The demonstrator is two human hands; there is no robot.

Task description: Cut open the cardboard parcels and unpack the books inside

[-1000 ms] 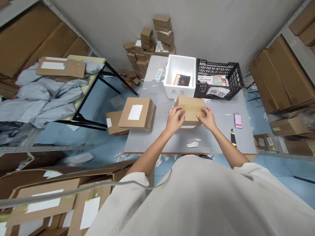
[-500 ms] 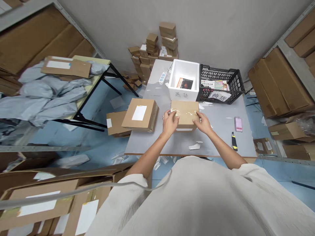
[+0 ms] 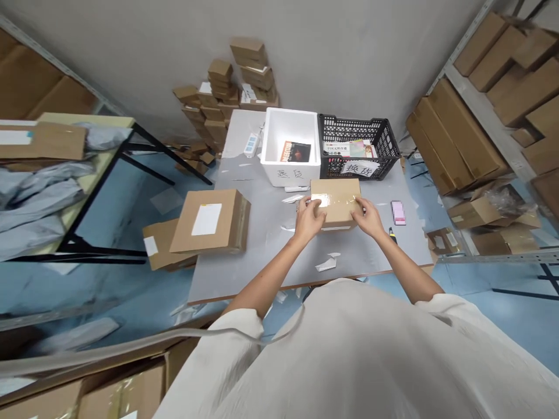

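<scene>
A small brown cardboard box (image 3: 336,210) with clear tape across its top is held between my two hands over the grey table (image 3: 271,262). My left hand (image 3: 310,218) grips its left end, thumb on the top near the tape. On the right end, my right hand (image 3: 367,217) is closed the same way. Whether the box rests on the tabletop or is slightly raised, I cannot tell. A yellow and black utility knife (image 3: 392,235) lies partly hidden by my right forearm, near a pink phone-like object (image 3: 397,213).
Behind the box stand a white foam bin (image 3: 290,174) and a black plastic crate (image 3: 386,145), both holding books or magazines. A larger labelled carton (image 3: 209,221) sits at the table's left edge. Paper scraps (image 3: 326,264) lie near the front. Stacked boxes (image 3: 253,75) stand by the wall.
The view has turned to the right. Both hands have carried the cardboard box rightward along the table, from before the foam bin to before the black crate. My right forearm now covers part of the knife.
</scene>
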